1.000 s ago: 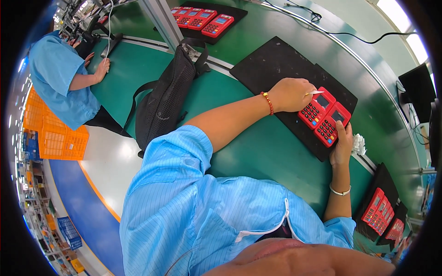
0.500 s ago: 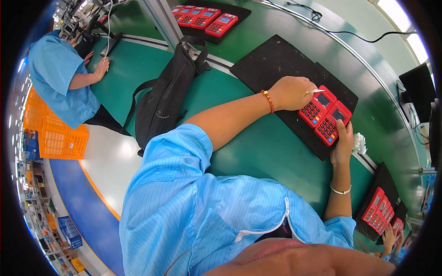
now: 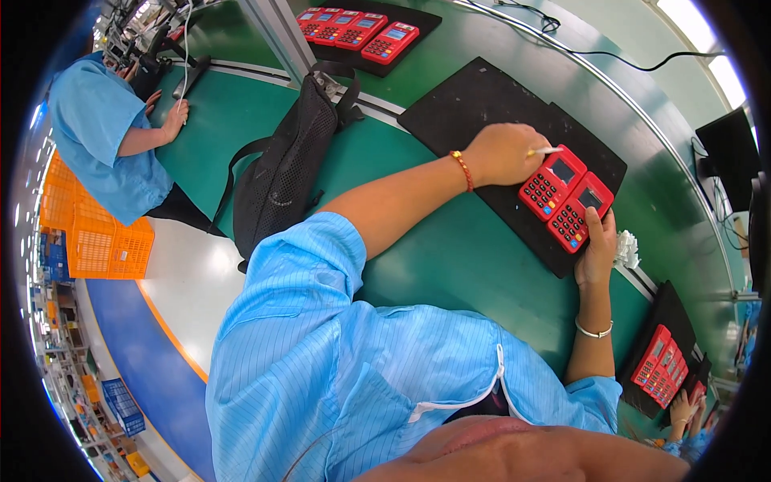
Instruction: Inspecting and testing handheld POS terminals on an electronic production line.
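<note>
Two red handheld card payment terminals lie side by side, the left one (image 3: 548, 183) and the right one (image 3: 581, 213), with small screens and black keypads, over a black mat (image 3: 482, 104). My left hand (image 3: 504, 154), with a red bead bracelet at the wrist, is closed on a thin pale stick (image 3: 548, 150). The stick's tip is at the top edge of the left terminal. My right hand (image 3: 597, 251) grips the right terminal by its side, thumb on the front beside the screen; the other fingers are mostly hidden.
A black mesh bag (image 3: 285, 173) rests at the bench's near edge, beside a metal post (image 3: 277, 32). More red terminals (image 3: 389, 42) sit on a far mat, others (image 3: 660, 365) at right. White crumpled material (image 3: 626, 249) lies beside my right hand. Co-workers are at left (image 3: 104, 136) and lower right.
My left hand has shifted slightly up and left, and the stick has turned flatter, its tip moving from the left terminal's screen side toward its top edge. My right hand stays put.
</note>
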### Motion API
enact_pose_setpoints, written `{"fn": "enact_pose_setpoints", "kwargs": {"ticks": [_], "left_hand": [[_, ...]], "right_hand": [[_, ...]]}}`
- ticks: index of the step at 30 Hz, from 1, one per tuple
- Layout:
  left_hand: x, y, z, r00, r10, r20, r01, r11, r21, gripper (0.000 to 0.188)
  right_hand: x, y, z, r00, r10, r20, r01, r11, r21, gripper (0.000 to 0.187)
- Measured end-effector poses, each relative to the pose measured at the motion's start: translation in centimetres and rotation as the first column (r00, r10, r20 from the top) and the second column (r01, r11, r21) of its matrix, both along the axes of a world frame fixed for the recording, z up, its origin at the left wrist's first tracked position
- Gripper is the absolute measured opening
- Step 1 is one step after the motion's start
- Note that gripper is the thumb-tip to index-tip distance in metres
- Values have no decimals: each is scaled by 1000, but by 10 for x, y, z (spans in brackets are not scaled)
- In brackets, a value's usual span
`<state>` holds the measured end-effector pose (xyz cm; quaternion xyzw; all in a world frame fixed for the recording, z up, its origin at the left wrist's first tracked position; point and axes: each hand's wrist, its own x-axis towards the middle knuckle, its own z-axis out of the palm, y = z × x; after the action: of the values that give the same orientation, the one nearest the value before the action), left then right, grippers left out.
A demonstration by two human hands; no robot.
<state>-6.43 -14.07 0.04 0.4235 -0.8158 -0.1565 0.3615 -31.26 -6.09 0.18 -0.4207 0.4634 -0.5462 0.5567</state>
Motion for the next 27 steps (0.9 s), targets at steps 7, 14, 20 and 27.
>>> {"fn": "enact_pose_setpoints", "kwargs": {"ticks": [7,14,20,27], "left_hand": [[116,-99,24,854,434,286,-311,868,-387,30],[236,-141,30,333,748,574,-904,427,-31,48],[238,-140,12,231,815,531,-951,305,-55,63],[302,-143,16,333,750,571,-796,548,-256,90]], "right_hand": [[-4,-8,-2,999,-47,-17,48,999,11,42],[-3,-23,-31,996,-55,75,59,997,-59,51],[-12,-29,-38,997,-75,-8,74,994,-77,42],[3,-22,-20,996,-55,-69,51,997,-55,46]]}}
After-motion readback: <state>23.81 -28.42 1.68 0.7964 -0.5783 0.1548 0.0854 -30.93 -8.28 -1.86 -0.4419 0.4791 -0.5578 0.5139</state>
